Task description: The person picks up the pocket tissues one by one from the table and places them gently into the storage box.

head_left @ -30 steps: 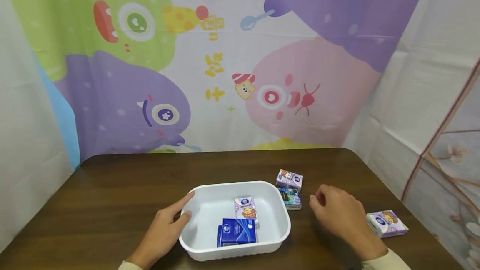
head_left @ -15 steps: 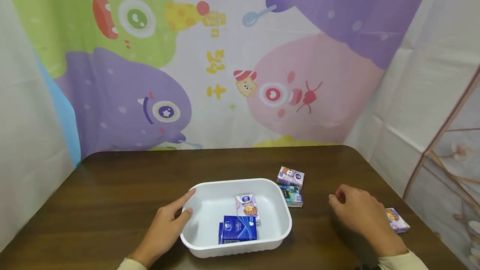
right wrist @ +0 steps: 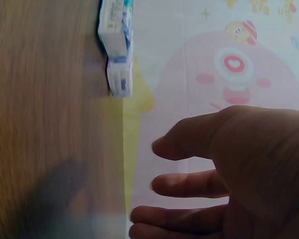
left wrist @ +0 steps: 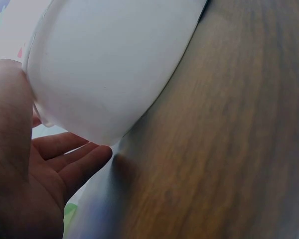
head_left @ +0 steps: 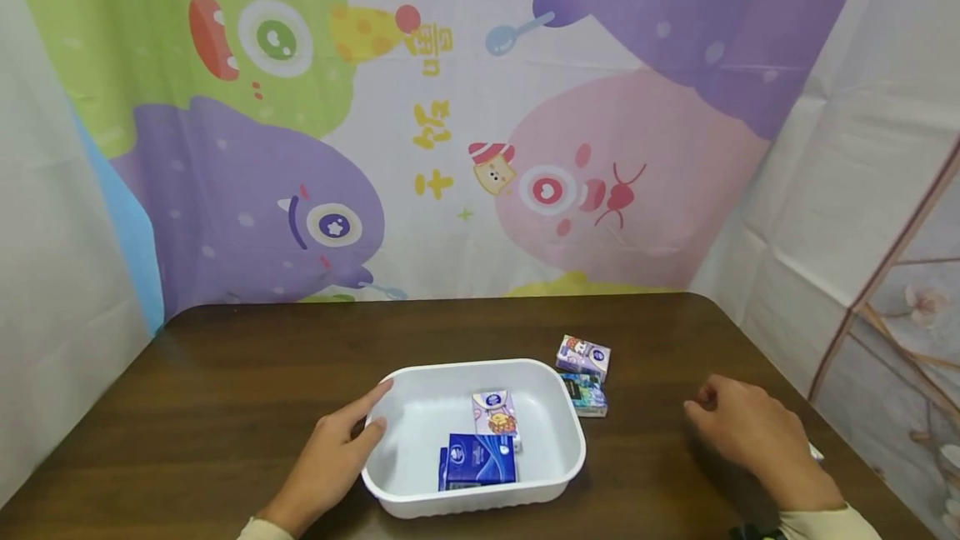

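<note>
My left hand (head_left: 327, 457) holds the left end of a white plastic tray (head_left: 558, 490), thumb over the rim; in the left wrist view its other fingers (left wrist: 84, 164) reach along the tray's outer wall. Inside the tray lie a purple-and-white tissue pack (head_left: 495, 413) and a dark blue tissue pack (head_left: 480, 458), with more blue at its left edge. My right hand (head_left: 750, 432) hovers over the table at the right, fingers loosely bent, nothing in them. It covers most of another pack (head_left: 816, 452), of which only a small corner shows.
Right behind the tray's right end, a purple-and-white tissue pack (head_left: 583, 357) and a blue-green tissue pack (head_left: 585, 394) lie together on the brown table (head_left: 262, 373). A cartoon-printed cloth (head_left: 442, 248) hangs along the back edge, with pale cloths at both sides.
My right hand has moved rightward, away from the two packs beside the tray, and now covers nearly all of the far-right pack. The left hand and tray stay in place.
</note>
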Tool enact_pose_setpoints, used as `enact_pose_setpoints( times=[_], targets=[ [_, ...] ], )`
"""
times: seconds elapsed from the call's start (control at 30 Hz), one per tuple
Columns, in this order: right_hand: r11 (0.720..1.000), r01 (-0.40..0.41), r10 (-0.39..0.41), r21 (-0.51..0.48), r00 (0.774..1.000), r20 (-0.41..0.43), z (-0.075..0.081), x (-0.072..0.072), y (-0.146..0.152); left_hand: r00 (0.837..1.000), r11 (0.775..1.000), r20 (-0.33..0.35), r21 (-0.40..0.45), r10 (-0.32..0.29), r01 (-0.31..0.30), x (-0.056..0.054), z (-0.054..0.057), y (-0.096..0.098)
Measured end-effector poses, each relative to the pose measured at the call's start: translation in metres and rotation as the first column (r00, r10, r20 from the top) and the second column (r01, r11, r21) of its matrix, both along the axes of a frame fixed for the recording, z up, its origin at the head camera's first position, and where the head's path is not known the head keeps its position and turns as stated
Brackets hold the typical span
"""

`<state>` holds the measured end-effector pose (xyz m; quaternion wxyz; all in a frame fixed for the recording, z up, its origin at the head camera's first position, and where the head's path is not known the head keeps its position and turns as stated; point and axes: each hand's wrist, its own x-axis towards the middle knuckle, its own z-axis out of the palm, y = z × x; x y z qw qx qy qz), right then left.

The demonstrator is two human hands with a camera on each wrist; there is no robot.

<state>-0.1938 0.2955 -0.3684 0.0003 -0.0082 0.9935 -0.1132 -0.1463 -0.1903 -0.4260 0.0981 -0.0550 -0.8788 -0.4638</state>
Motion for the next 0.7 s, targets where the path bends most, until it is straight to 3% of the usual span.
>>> enact_pose_setpoints(
  times=[0.23, 0.7],
  targets=[
    [0.999, 0.013, -0.016, 0.033, 0.997, 0.07, -0.001, -0.004, 0.012, 1.0, 1.0, -0.014, 0.01, 0.0, 0.0, 0.001, -0.002, 0.0],
    [0.999, 0.003, -0.007, 0.051, 0.998, 0.07, -0.006, -0.001, 0.028, 1.0, 1.0, -0.021, 0.005, -0.003, 0.003, 0.0, -0.003, 0.001]
  ],
)
